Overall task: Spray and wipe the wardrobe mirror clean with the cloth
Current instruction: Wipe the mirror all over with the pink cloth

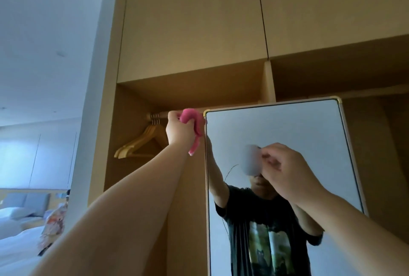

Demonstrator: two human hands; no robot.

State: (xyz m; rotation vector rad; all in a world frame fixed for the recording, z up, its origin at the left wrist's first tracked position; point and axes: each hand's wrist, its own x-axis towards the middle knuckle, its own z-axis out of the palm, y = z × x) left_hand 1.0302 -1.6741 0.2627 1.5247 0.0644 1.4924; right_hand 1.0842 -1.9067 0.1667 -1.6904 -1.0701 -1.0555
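- The left hand is clamped on the pink cloth. The fingers are curled round a bunched wad, and a loose tail hangs down below the fist.
- The cloth sits at the top left corner of the mirror, touching or just beside its pale frame. I cannot tell whether it presses on the glass itself.
- The cloth looks soft, light and limp. It should fold to any shape, so holding it bunched in the palm suits it, with a flat pad turned to the glass.
- The left arm reaches up and forward, nearly straight, with the wrist bent slightly toward the mirror edge.
- The right hand is raised in front of the glass with its back to the camera and fingers curled inward. I cannot tell whether it holds anything, and no spray bottle shows.
- The mirror is stiff, smooth and fragile, a tall panel standing in front of the wardrobe. Wiping pressure should be even rather than hard.
- Wooden hangers hang from a rail just left of the cloth.
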